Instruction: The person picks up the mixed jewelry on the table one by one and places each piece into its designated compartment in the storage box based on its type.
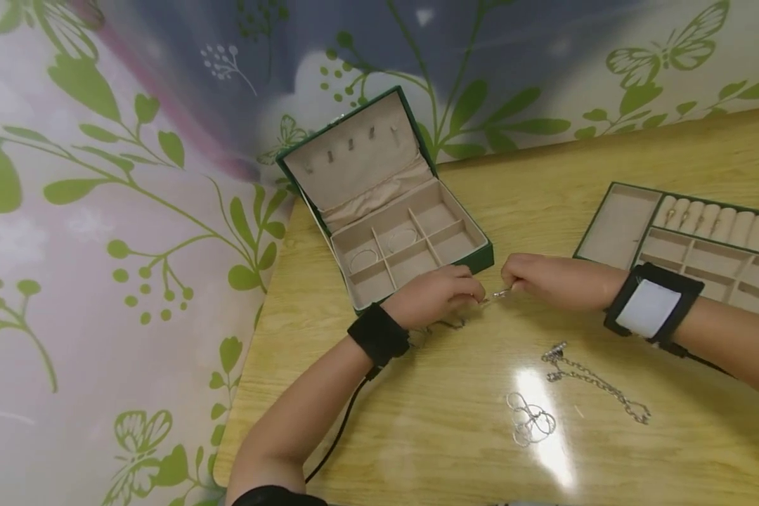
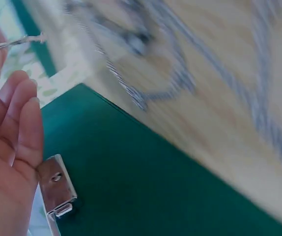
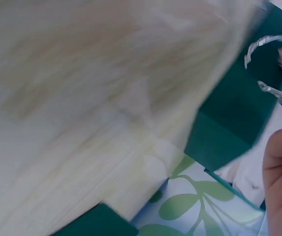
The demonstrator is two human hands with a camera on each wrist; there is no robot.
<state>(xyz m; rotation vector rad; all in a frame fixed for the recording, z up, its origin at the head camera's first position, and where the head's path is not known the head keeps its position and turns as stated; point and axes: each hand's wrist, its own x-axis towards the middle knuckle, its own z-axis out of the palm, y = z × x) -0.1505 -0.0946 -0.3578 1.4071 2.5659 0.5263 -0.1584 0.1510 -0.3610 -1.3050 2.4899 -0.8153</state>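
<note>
Between the two hands, near the jewelry box's front corner, is an open-ended silver bangle (image 3: 271,39), its two ends apart in the right wrist view. My right hand (image 1: 553,281) pinches it, with part of it hidden by the fingers. From the other side my left hand (image 1: 439,295) grips it at the fingertips, the other fingers loosely bent in the left wrist view. A silver chain (image 1: 454,323) lies on the table just under the left hand, blurred in that wrist view. The green jewelry box (image 1: 483,256) stands with its lid raised, and thin silver hoops (image 1: 363,261) lie in its compartments.
At the right is a green tray (image 1: 620,218) with ring rolls holding several rings. Another silver chain (image 1: 597,381) and a cluster of thin silver hoops (image 1: 531,420) lie on the wooden table (image 1: 443,429). A patterned wall covering (image 1: 183,176) borders the table's left and back.
</note>
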